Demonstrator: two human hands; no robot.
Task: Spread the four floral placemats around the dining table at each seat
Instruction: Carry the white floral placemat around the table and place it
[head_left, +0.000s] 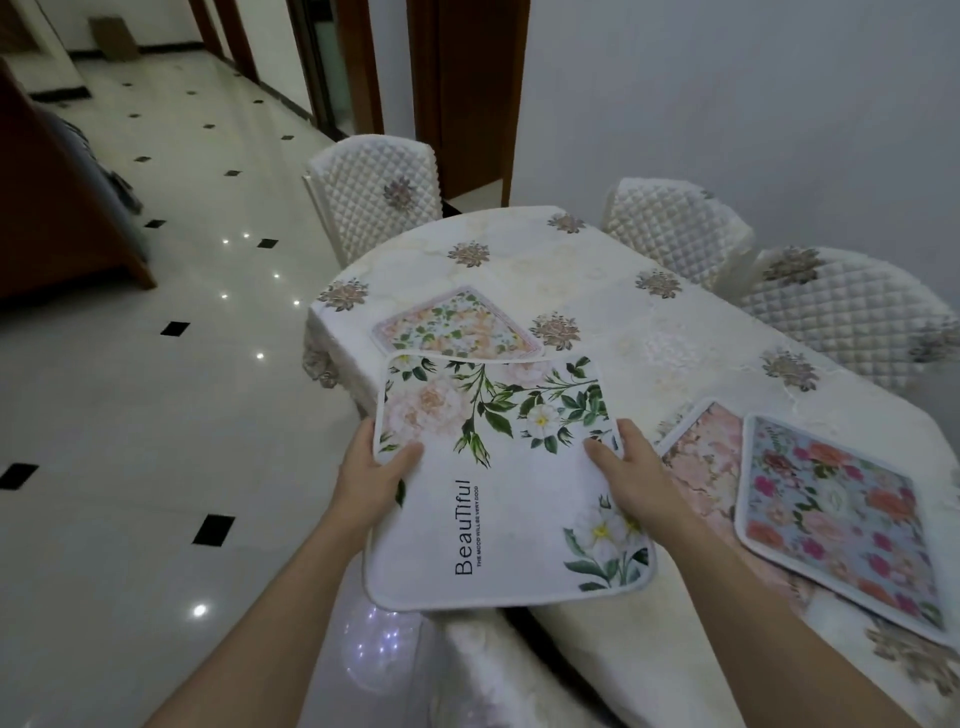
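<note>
I hold a white placemat (511, 483) printed with green leaves, pale flowers and the word "Beautiful" above the table's near left edge. My left hand (371, 473) grips its left side and my right hand (631, 467) grips its right side. A peach-and-green floral placemat (457, 325) lies flat on the table just beyond it, partly covered by the held mat. At the right, a blue placemat with red and pink flowers (836, 514) lies on top of a pink floral placemat (704, 452), hiding most of it.
The oval dining table (623, 291) wears a cream cloth with brown flower medallions. Three quilted cream chairs stand around it: one at the far end (374, 197), two on the right (675, 223) (852, 317). Glossy tiled floor (156, 415) lies to the left.
</note>
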